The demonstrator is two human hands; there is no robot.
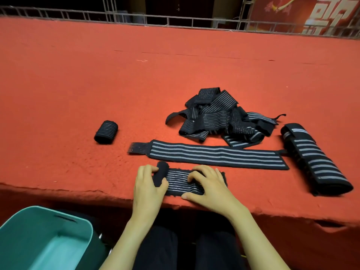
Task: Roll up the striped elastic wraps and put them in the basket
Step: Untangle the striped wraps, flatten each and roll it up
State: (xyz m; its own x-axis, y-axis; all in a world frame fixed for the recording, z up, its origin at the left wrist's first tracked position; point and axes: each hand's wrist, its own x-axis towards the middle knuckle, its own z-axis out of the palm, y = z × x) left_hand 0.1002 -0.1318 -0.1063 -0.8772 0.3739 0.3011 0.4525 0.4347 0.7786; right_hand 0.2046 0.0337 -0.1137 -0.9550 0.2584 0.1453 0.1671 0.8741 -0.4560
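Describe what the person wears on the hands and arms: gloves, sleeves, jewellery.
Both the left hand and the right hand are bare: no gloves, rings or watch show. The forearms are uncovered down to the frame's bottom edge, with no sleeve in view. Dark trousers cover the lap.

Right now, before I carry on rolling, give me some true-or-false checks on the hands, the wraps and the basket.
1. The left hand grips the rolled end of the thin-striped black elastic wrap. True.
2. The teal plastic basket already holds a rolled wrap. False: no wrap shows inside it.
3. A rolled black striped wrap lies on the red felt table, left of the loose pile of striped wraps. True.
4. The long black wrap with wide grey stripes is rolled up. False: it lies stretched flat, just beyond the hands.
5. The right hand rests on the flat part of the thin-striped wrap. True.
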